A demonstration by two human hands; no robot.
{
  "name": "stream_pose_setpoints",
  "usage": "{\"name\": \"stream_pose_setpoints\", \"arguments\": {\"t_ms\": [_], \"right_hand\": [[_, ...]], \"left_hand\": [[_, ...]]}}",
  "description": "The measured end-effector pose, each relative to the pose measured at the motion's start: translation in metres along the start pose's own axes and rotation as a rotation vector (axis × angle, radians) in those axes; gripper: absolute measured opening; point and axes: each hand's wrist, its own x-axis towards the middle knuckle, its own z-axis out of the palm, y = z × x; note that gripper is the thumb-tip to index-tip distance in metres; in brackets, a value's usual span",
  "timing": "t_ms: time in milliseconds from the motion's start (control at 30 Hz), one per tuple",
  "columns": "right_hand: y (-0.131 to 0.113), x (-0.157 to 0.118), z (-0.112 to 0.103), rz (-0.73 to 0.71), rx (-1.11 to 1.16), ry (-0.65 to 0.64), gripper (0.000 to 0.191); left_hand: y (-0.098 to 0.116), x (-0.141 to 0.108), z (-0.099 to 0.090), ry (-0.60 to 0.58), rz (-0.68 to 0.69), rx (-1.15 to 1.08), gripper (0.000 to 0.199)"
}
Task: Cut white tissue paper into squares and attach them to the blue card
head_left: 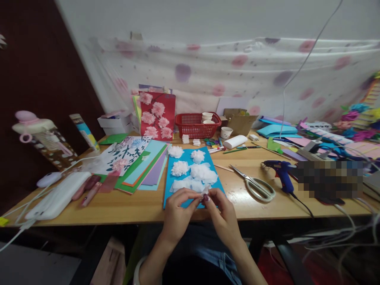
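Both my hands meet over the front edge of a blue card (194, 152), pinching a small piece of white tissue paper (205, 190) between them. My left hand (179, 211) has thumb and forefinger closed on its left side. My right hand (222, 213), with dark painted nails, grips it from the right. Several ruffled white paper flowers, one of them a flower (179, 168) at the left, lie on the card. Loose white tissue pieces (203, 174) and a flatter white strip (187, 185) rest just beyond my fingers.
Scissors (257, 186) and a blue glue gun (282, 174) lie to the right. Coloured paper sheets (145, 170) fan out at the left, near a white power bank (59, 196). Behind stand a red basket (192, 128) and a red card with pink flowers (157, 116).
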Motion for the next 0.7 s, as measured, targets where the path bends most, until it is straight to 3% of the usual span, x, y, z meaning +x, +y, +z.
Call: {"name": "stream_pose_setpoints", "arguments": {"t_ms": [267, 467, 700], "right_hand": [[0.0063, 0.0037, 0.0008, 0.094, 0.13, 0.038, 0.025], [0.0088, 0.0028, 0.001, 0.101, 0.101, 0.043, 0.023], [0.0096, 0.0047, -0.0017, 0.091, 0.123, 0.101, 0.028]], "left_hand": [[-0.0042, 0.0051, -0.0011, 0.026, -0.134, -0.007, 0.011], [-0.0022, 0.0054, 0.0013, 0.016, -0.101, -0.024, 0.009], [-0.0071, 0.0094, -0.0015, 0.056, -0.383, -0.273, 0.017]]}}
